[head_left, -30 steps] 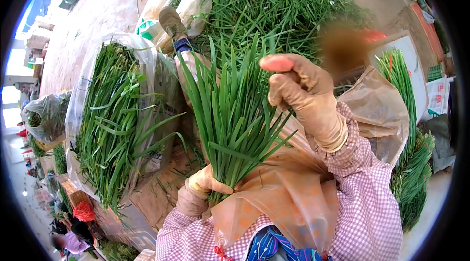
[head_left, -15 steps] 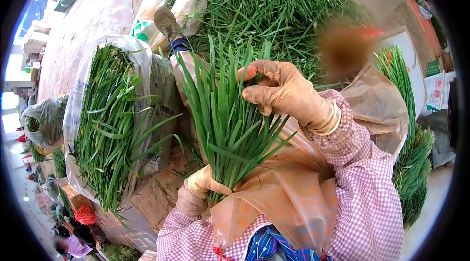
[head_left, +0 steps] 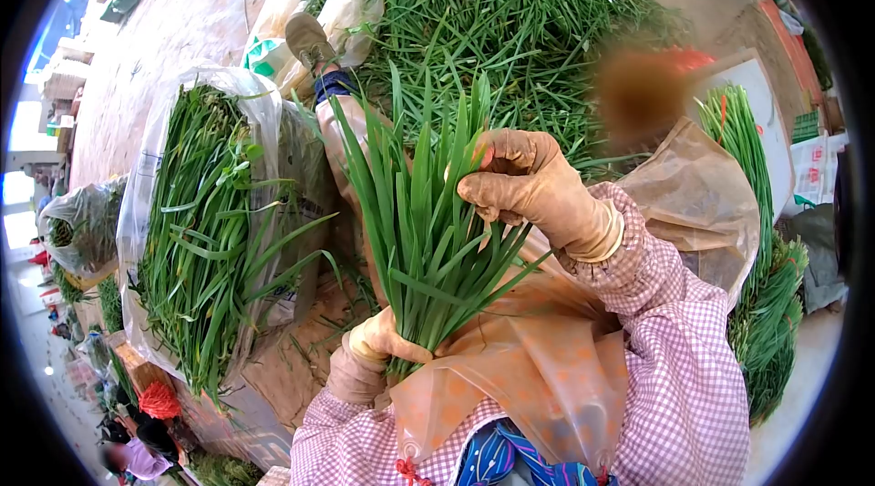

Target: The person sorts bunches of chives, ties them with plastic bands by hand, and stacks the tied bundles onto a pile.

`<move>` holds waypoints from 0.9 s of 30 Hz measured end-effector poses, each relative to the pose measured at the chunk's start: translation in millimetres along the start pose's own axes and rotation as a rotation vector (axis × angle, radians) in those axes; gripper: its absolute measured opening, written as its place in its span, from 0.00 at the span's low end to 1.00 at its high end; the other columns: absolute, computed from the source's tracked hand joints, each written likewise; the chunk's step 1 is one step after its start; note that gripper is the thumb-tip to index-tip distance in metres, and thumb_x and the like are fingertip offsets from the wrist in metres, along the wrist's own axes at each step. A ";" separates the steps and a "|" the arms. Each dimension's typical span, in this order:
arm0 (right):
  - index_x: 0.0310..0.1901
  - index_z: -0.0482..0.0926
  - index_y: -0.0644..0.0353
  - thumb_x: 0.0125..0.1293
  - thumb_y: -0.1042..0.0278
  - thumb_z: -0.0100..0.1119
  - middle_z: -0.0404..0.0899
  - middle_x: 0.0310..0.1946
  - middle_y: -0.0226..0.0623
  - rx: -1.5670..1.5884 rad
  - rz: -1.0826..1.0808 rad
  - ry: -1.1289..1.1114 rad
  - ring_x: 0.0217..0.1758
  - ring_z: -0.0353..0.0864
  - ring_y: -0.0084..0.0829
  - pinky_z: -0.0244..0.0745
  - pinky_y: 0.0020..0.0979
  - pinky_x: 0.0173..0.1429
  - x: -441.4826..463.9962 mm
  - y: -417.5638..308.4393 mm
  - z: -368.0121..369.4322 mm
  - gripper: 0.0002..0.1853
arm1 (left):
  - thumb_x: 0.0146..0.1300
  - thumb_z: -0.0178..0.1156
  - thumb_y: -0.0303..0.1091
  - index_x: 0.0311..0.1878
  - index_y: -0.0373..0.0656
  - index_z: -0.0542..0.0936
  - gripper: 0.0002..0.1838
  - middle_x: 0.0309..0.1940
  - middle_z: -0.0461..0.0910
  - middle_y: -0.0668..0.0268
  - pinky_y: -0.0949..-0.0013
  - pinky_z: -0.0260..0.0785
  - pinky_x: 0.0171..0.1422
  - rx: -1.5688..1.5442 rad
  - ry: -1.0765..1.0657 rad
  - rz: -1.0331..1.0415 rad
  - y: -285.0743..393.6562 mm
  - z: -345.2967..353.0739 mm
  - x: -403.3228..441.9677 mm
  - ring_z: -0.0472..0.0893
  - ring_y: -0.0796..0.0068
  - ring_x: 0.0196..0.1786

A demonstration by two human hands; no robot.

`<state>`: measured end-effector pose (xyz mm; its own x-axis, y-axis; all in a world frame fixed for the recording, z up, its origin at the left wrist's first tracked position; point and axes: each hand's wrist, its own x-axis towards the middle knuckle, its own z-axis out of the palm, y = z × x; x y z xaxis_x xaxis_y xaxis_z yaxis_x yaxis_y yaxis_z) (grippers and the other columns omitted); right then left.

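My left hand [head_left: 381, 340], in a tan glove, is closed round the lower end of a bunch of garlic chives [head_left: 421, 240]. The long flat green leaves fan upward from that grip over my lap. My right hand [head_left: 529, 187], gloved and soiled at the fingers, is at the upper right side of the bunch. Its thumb and fingers are pinched together on leaves there; exactly how many leaves are between them is hidden. An orange-tinted plastic apron [head_left: 538, 340] covers my lap beneath both hands.
A big heap of loose chives [head_left: 510, 21] lies ahead on the floor. At left stands a clear plastic bag [head_left: 137, 276] full of chives. Tied bundles [head_left: 770, 322] are stacked at right beside a brown plastic sheet [head_left: 706, 203]. A person [head_left: 146, 459] is at lower left.
My right hand has moved slightly right and down, and its thumb and fingers have closed together at the leaves. The left hand keeps its grip on the bunch.
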<state>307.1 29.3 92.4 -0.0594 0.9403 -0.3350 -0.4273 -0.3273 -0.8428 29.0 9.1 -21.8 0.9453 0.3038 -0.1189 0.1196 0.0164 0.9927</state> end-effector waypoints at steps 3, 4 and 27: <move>0.34 0.79 0.55 0.62 0.67 0.67 0.76 0.23 0.21 -0.084 -0.011 0.059 0.22 0.72 0.13 0.62 0.17 0.22 0.8 0.5 0.3 0.06 | 0.53 0.67 0.29 0.48 0.37 0.80 0.18 0.28 0.76 0.68 0.70 0.67 0.33 -0.207 -0.038 -0.177 30.5 -8.5 7.0 0.71 0.76 0.29; 0.34 0.79 0.55 0.62 0.67 0.67 0.76 0.23 0.21 -0.084 -0.012 0.061 0.22 0.72 0.13 0.62 0.17 0.22 -0.2 -0.5 0.1 0.06 | 0.53 0.67 0.29 0.47 0.37 0.80 0.17 0.27 0.75 0.69 0.70 0.66 0.32 -0.327 -0.049 -0.177 34.0 -9.0 8.3 0.70 0.76 0.29; 0.38 0.80 0.65 0.70 0.71 0.57 0.80 0.30 0.28 -0.500 -0.574 0.738 0.32 0.75 0.20 0.72 0.21 0.40 24.3 2.8 -104.6 0.07 | 0.64 0.58 0.47 0.63 0.48 0.75 0.26 0.63 0.72 0.59 0.58 0.61 0.69 -0.162 -0.087 -0.060 27.0 -0.2 15.1 0.71 0.57 0.63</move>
<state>398.9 41.5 37.8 0.6678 0.7317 0.1366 0.2119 -0.0109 -0.9772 46.4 14.3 3.2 0.9614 0.2140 -0.1727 0.1331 0.1874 0.9732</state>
